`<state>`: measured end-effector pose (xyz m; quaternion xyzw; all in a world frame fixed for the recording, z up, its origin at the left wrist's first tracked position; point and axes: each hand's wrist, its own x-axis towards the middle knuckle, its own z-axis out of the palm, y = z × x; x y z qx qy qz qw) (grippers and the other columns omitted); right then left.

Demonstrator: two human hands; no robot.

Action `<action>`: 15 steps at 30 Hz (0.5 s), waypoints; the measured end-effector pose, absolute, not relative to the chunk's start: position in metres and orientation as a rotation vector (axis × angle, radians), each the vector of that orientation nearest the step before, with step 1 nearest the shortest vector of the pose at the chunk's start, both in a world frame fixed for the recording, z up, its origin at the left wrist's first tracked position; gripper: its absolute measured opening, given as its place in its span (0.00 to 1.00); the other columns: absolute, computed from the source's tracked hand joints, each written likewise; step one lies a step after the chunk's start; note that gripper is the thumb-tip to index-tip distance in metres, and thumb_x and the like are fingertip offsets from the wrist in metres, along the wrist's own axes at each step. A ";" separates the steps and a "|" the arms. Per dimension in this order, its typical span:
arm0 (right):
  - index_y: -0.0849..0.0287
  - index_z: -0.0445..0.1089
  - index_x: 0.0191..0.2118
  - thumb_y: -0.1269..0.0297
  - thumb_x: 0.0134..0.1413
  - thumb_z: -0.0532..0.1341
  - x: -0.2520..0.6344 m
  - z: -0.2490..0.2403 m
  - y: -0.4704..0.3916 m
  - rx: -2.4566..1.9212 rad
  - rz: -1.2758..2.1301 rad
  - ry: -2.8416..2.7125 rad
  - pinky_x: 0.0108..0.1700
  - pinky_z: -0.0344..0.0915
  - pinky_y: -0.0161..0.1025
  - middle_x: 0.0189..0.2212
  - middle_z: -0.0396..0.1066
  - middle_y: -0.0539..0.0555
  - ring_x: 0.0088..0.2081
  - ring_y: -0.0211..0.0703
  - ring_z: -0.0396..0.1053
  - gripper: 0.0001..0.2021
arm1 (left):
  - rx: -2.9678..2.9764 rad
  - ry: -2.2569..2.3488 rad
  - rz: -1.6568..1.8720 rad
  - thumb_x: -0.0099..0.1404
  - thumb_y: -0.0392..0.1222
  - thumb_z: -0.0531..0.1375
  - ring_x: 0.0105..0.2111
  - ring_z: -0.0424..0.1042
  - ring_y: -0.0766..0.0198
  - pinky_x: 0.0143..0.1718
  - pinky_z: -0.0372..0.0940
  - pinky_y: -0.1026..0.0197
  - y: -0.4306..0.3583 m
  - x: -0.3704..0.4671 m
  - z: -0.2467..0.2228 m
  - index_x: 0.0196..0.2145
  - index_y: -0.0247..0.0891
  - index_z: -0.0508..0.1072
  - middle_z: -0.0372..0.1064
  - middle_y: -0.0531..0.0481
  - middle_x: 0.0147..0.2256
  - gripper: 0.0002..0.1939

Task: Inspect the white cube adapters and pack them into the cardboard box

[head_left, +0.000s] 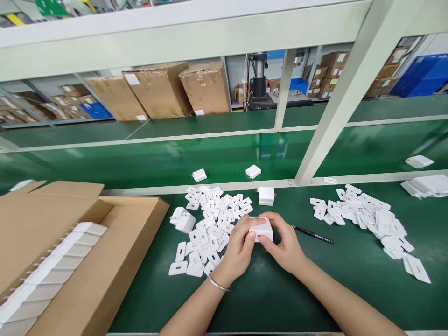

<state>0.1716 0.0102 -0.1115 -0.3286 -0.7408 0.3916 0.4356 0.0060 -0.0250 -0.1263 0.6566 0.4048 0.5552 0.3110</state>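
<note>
Charger (263, 229), white and blocky, is grasped between the left hand (241, 245) and the right hand (286, 242) over the counter (280, 301), just right of the left heap of plates (213, 232). The step in hand looks like pressing its near side; the next move calls for steady, even thumbs.

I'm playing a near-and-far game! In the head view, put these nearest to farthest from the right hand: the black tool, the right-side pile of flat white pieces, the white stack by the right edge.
From the right hand:
1. Black tool, just to its right.
2. Pile of flat white pieces, farther right.
3. White stack, by the right edge.
</note>
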 end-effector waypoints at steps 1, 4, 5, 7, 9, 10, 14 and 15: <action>0.54 0.67 0.52 0.53 0.67 0.59 0.172 -0.112 0.011 -0.803 0.990 -1.838 0.39 0.68 0.39 0.41 0.74 0.53 0.37 0.44 0.72 0.14 | 1.739 1.079 1.458 0.80 0.53 0.47 0.42 0.69 0.56 0.43 0.65 0.54 -0.025 0.006 -0.126 0.56 0.45 0.74 0.71 0.45 0.44 0.20; 0.54 0.67 0.53 0.52 0.73 0.52 0.174 -0.114 0.012 -0.794 1.020 -1.825 0.41 0.68 0.40 0.41 0.74 0.53 0.38 0.44 0.72 0.15 | 1.747 1.116 1.409 0.80 0.54 0.47 0.43 0.68 0.55 0.44 0.65 0.54 -0.026 0.006 -0.125 0.56 0.46 0.75 0.72 0.44 0.44 0.22; 0.54 0.67 0.53 0.52 0.73 0.52 0.174 -0.114 0.013 -0.798 1.018 -1.826 0.41 0.68 0.40 0.42 0.74 0.53 0.38 0.44 0.72 0.15 | 1.746 1.125 1.394 0.80 0.54 0.47 0.43 0.68 0.55 0.44 0.65 0.54 -0.026 0.005 -0.125 0.56 0.46 0.75 0.71 0.44 0.43 0.22; 0.54 0.68 0.53 0.51 0.73 0.53 0.173 -0.115 0.013 -0.795 1.000 -1.837 0.42 0.69 0.39 0.42 0.74 0.53 0.39 0.44 0.73 0.15 | 1.748 1.131 1.386 0.80 0.54 0.47 0.44 0.68 0.55 0.45 0.64 0.53 -0.025 0.004 -0.125 0.54 0.46 0.76 0.71 0.45 0.42 0.21; 0.53 0.69 0.53 0.51 0.73 0.53 0.172 -0.116 0.013 -0.779 0.979 -1.843 0.42 0.69 0.39 0.42 0.74 0.53 0.39 0.44 0.72 0.16 | 1.754 1.129 1.407 0.80 0.54 0.48 0.43 0.67 0.55 0.45 0.64 0.53 -0.025 0.002 -0.125 0.53 0.46 0.77 0.70 0.45 0.41 0.21; 0.53 0.69 0.54 0.50 0.73 0.53 0.171 -0.117 0.013 -0.774 0.967 -1.843 0.42 0.70 0.39 0.42 0.74 0.53 0.38 0.43 0.72 0.16 | 1.756 1.128 1.420 0.80 0.54 0.48 0.43 0.67 0.55 0.45 0.64 0.53 -0.024 0.002 -0.126 0.53 0.47 0.77 0.69 0.46 0.41 0.21; 0.54 0.69 0.54 0.49 0.73 0.53 0.169 -0.122 0.013 -0.776 0.923 -1.838 0.41 0.70 0.40 0.42 0.74 0.54 0.36 0.43 0.71 0.17 | 1.752 1.146 1.427 0.79 0.55 0.48 0.42 0.67 0.55 0.46 0.64 0.52 -0.024 0.001 -0.128 0.52 0.47 0.78 0.68 0.46 0.39 0.22; 0.54 0.69 0.54 0.49 0.73 0.53 0.168 -0.123 0.013 -0.777 0.913 -1.835 0.40 0.70 0.40 0.41 0.74 0.54 0.35 0.43 0.71 0.18 | 1.749 1.150 1.420 0.79 0.56 0.48 0.42 0.67 0.55 0.47 0.64 0.51 -0.024 0.001 -0.129 0.52 0.47 0.78 0.68 0.46 0.39 0.22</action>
